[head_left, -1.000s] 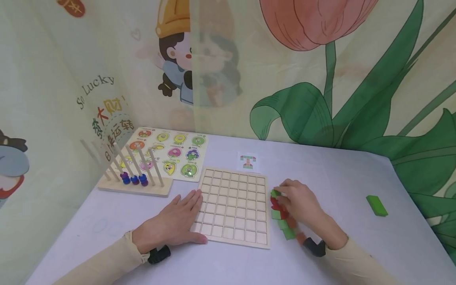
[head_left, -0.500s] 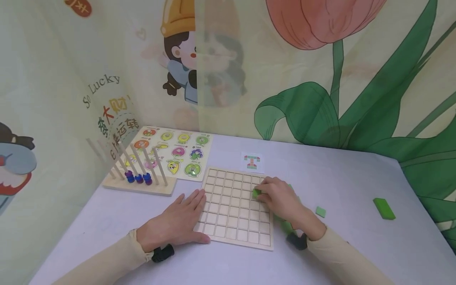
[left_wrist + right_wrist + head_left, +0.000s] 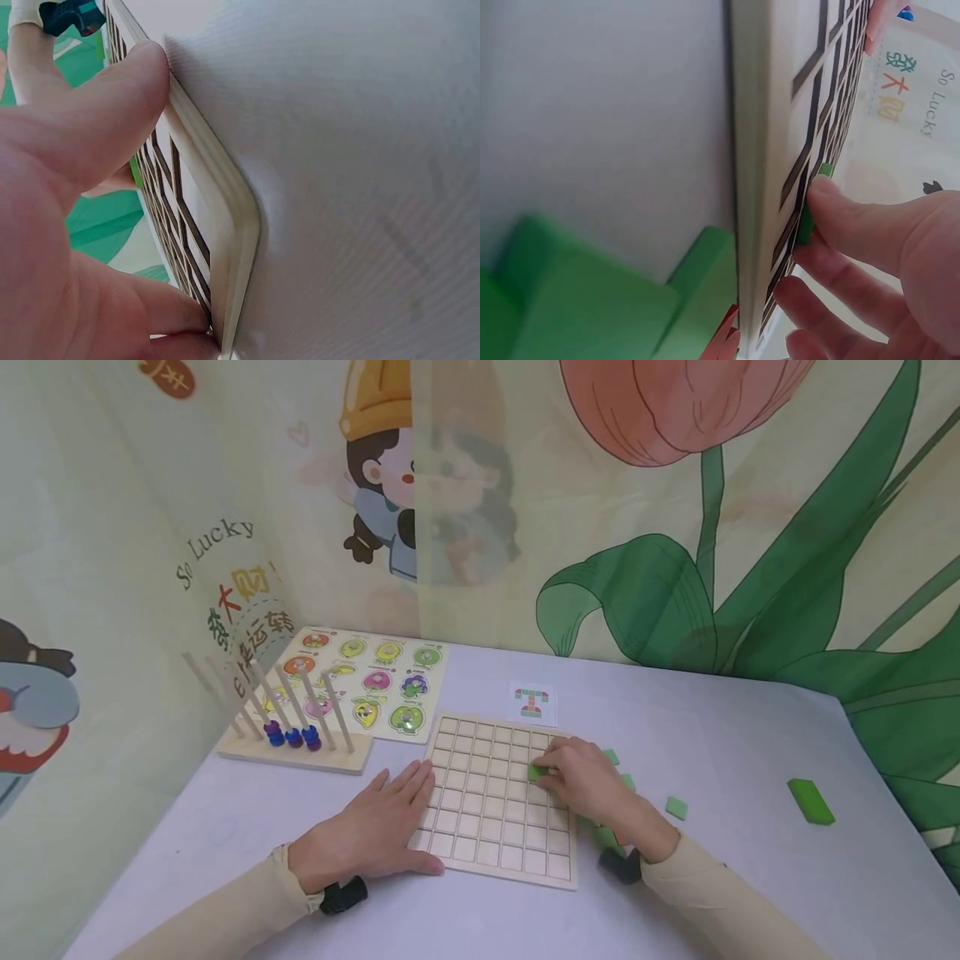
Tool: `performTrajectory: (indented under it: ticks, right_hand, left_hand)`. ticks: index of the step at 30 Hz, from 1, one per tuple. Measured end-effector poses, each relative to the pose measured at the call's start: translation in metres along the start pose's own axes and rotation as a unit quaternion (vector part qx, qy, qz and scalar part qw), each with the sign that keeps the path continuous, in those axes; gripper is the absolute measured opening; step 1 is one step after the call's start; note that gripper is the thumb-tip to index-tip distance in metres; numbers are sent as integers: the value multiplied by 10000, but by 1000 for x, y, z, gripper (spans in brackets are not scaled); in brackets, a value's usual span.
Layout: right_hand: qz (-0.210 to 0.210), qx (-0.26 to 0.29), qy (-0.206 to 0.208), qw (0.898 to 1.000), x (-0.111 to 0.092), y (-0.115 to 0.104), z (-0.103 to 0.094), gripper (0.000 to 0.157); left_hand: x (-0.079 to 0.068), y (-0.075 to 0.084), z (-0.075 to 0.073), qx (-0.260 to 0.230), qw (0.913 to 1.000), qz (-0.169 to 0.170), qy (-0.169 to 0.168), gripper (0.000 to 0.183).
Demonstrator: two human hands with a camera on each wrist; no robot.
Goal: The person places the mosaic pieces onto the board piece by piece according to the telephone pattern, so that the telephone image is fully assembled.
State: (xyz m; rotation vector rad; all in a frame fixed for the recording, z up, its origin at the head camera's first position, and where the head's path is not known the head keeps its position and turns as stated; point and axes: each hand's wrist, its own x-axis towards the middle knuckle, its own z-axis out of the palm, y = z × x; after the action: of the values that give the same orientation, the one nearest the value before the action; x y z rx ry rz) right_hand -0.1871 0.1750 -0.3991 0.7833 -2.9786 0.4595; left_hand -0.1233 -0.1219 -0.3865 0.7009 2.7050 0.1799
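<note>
A wooden grid board (image 3: 480, 822) of square cells lies flat on the table. My left hand (image 3: 367, 827) rests against its left side, fingers straight and thumb at the front corner; in the left wrist view the thumb (image 3: 112, 112) lies along the rim. Over the right part of the board, my right hand (image 3: 592, 781) pinches a green square tile (image 3: 536, 772) between thumb and fingers, right at the cells. In the right wrist view this tile (image 3: 805, 222) sits at the grid surface under the thumb. Loose green tiles (image 3: 604, 837) lie beyond the board's right edge, partly hidden by my right hand.
A pattern card (image 3: 532, 702) lies behind the board. At the back left are a fruit picture board (image 3: 375, 660) and a peg stand (image 3: 292, 756) with blue and purple beads. A single green tile (image 3: 677, 807) and a green block (image 3: 811, 802) lie to the right.
My right hand has moved left from the tile pile onto the board, carrying a green tile. One tile now lies apart on the right. My left hand has kept its place on the board.
</note>
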Motion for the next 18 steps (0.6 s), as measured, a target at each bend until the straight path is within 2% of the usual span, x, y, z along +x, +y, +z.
performTrajectory:
  ticks: [18]
  right_hand:
    - [319, 99, -51, 9994, 2, -4, -1, 27]
  left_hand:
    - [-1, 0, 0, 61, 10000, 16, 52, 116]
